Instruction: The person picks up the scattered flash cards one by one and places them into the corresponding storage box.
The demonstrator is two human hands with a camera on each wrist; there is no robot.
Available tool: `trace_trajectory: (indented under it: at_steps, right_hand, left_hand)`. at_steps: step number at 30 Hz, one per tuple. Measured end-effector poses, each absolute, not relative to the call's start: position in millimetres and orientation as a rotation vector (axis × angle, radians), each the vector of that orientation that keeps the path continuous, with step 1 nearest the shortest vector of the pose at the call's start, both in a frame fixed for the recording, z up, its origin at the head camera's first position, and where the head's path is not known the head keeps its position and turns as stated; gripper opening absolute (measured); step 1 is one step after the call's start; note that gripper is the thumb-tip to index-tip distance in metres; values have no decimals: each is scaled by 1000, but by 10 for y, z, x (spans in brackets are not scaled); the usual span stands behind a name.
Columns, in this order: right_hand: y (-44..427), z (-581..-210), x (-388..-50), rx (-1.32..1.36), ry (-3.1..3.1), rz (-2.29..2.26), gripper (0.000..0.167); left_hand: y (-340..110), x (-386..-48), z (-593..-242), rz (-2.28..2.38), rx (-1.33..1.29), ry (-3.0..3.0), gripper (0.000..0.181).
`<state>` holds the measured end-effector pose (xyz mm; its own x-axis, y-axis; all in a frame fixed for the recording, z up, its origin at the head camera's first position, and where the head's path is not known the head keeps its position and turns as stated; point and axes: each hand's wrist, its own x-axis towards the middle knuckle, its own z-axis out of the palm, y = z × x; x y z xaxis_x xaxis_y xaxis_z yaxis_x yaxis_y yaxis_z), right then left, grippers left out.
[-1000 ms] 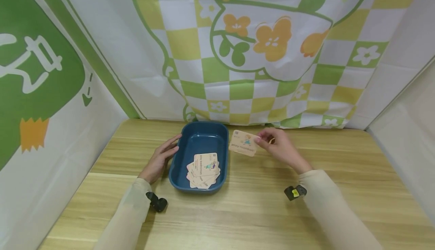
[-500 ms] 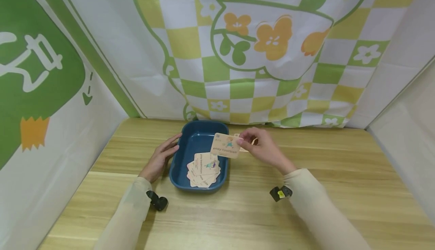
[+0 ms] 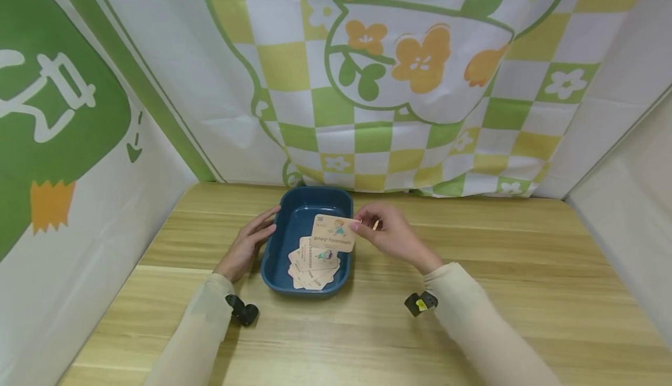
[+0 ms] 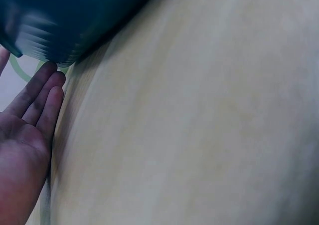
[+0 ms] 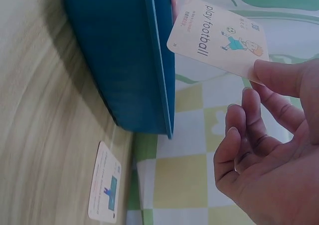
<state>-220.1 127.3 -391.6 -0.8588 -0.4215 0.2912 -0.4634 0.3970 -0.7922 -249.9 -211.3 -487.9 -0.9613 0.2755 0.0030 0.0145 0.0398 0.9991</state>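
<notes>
A blue rectangular tray [image 3: 270, 269] stands on the table, with a loose pile of printed cards [image 3: 314, 275] in its near end. At the tray's left side rests my left hand [image 3: 247, 249], its straight fingers against the outer wall; in the left wrist view the fingers [image 4: 37, 98] touch the tray's lower side. My right hand [image 3: 394, 237] pinches the corner of a "play football" card [image 3: 332, 234] between thumb and forefinger. That card hovers above the tray, partly over the pile. Its other fingers [image 5: 253, 112] curl loosely in the right wrist view.
Another card [image 5: 105, 182] lies on the wooden table [image 3: 472, 240] beside the tray, mostly hidden behind my right hand in the head view. A patterned cloth [image 3: 336, 135] hangs along the table's back edge. A white and green panel [image 3: 105, 170] rises at the left.
My right hand has moved left, carrying the football card from beside the tray to above it. My left hand and the tray stay in place.
</notes>
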Motion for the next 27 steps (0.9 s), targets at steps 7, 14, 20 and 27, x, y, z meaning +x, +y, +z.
trace_trajectory:
  at_steps: [7, 14, 20, 27]
  right_hand:
    - [1209, -3974, -2187, 834, -2607, 1489, 5]
    - [1160, -4045, -2184, 832, -2662, 1457, 5]
    - [1142, -4094, -2180, 845, -2687, 1446, 5]
    - [1117, -4133, -2167, 849, -2724, 1443, 5]
  left_hand:
    - [-2117, -2509, -4894, 2041, 301, 2108, 55]
    - [-2120, -2506, -4898, 2042, 311, 2110, 55]
    - [-2117, -2498, -4884, 2034, 337, 2123, 54]
    - [-2117, -2487, -4872, 2027, 345, 2126, 54]
